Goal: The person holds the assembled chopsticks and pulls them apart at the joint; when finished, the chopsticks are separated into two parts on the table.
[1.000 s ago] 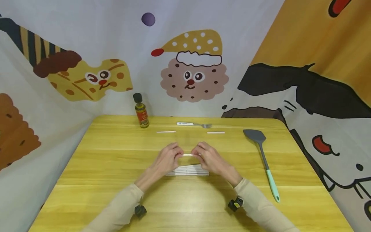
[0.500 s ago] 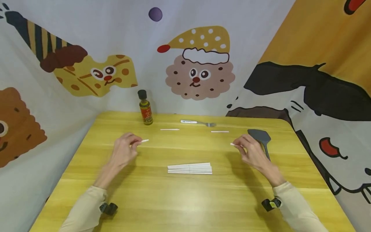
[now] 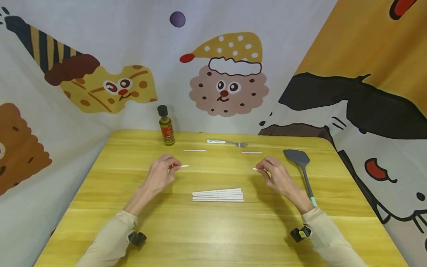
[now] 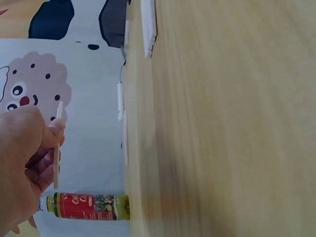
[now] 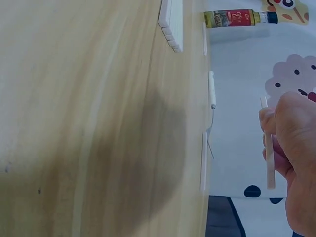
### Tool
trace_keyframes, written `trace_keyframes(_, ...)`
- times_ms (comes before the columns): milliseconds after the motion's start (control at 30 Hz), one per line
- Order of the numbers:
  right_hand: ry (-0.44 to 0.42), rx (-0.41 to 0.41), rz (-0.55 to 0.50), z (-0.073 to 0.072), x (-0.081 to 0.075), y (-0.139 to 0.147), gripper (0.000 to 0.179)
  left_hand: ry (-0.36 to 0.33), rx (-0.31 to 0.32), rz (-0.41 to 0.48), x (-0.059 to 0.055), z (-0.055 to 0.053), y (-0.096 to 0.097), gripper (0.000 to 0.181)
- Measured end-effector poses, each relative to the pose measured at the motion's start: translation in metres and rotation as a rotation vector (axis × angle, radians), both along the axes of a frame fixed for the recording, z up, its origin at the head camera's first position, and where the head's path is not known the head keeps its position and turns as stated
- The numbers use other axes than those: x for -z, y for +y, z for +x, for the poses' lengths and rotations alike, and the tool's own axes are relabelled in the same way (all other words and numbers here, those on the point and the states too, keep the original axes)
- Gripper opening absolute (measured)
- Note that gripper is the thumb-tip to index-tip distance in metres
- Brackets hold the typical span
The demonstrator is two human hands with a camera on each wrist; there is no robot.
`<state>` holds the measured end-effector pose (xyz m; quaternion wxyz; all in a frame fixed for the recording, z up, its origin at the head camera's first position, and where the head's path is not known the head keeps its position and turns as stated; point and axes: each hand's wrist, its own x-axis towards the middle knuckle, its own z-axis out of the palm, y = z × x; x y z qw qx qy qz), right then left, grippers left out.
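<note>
My left hand point(image 3: 161, 174) pinches a short thin white stick point(image 4: 56, 158) between thumb and fingers, held above the table. On the other side, my right hand point(image 3: 276, 175) pinches a similar short white stick point(image 5: 269, 158), also raised. The two hands are well apart, and their sticks point roughly toward each other. Between and nearer to me lies a row of several longer white sticks point(image 3: 218, 195), side by side, with a faint line across their middle. Two more short sticks rest farther back, one on the left point(image 3: 195, 150) and one on the right point(image 3: 251, 152).
A fork point(image 3: 227, 142) with a white handle lies near the back edge. To its left an oil bottle point(image 3: 166, 128) stands upright. A grey spatula point(image 3: 301, 163) with a green handle lies at the right, partly behind my right arm. A printed cloth point(image 3: 133, 29) hangs behind the table point(image 3: 213, 237).
Both hands were together on one white stick; they then moved wide apart, each with a short piece. Since half a second ago they have come somewhat closer together.
</note>
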<state>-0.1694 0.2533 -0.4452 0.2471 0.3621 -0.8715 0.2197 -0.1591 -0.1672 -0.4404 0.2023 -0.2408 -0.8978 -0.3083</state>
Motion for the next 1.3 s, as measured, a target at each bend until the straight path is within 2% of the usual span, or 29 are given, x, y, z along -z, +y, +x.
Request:
trace_keyframes(267, 0.014, -0.01, -0.022, 0.002, 0.007, -0.002, 0.016, -0.032, 0.003, -0.016, 0.005, 0.004, 0.004, 0.013)
trace_keyframes(533, 0.056, -0.016, 0.021, 0.004, 0.017, -0.001, 0.02, -0.064, -0.006, -0.077, 0.012, 0.003, 0.009, 0.011)
trace_keyframes(800, 0.07, 0.013, 0.058, 0.004, 0.011, -0.001, 0.02, -0.058, -0.002, -0.062, 0.008, 0.002, 0.008, 0.018)
trace_keyframes(1100, 0.018, 0.04, 0.11, 0.001, 0.007, 0.003, 0.022, -0.081, 0.029, -0.086, 0.008, -0.007, 0.011, 0.021)
trace_keyframes(1300, -0.001, 0.022, 0.113, -0.007, 0.006, 0.006, 0.024, -0.084, 0.036, -0.107, 0.01, -0.015, 0.014, 0.022)
